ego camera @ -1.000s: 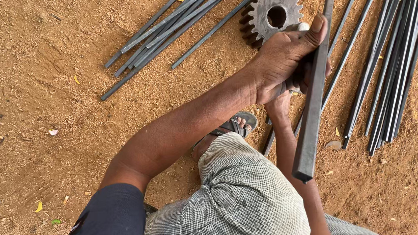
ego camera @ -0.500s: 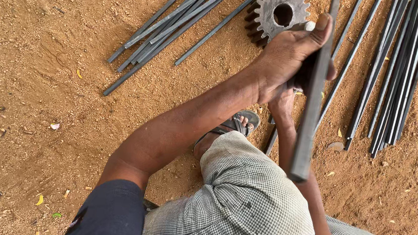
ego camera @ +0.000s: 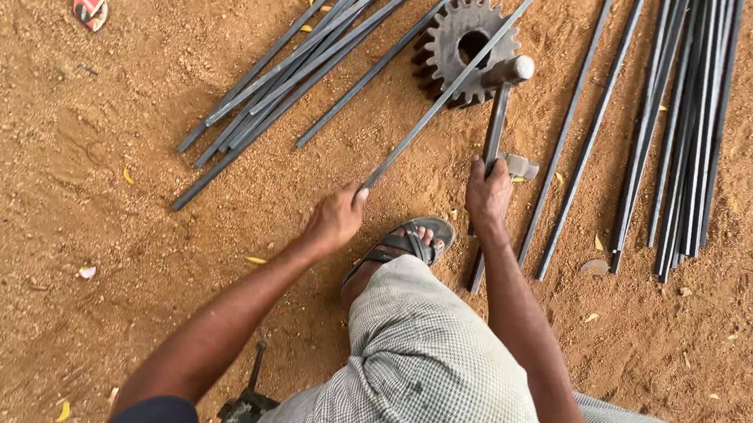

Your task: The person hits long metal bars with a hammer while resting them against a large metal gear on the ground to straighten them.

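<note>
A thin, dark steel rod (ego camera: pixel 447 93) slants from frame centre toward the top, crossing a toothed gear (ego camera: pixel 463 44). The left hand (ego camera: pixel 334 221) grips its lower end; the right hand (ego camera: pixel 488 193) clasps a hammer (ego camera: pixel 498 114) whose head rests on the gear. Rod bundles lie upper left (ego camera: pixel 290 57) and right (ego camera: pixel 683 128) on the dirt.

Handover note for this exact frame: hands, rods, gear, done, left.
Left hand: grips the near end of a thin dark steel rod lying diagonally across the rusty toothed steel gear wheel.
Right hand: holds the handle of a metal hammer, its head resting by the gear.
Rod bundles on the dirt: one upper left, one right.
Done: one rod placed on the gear.
Left: cannot tell which of the rods are worked.
</note>
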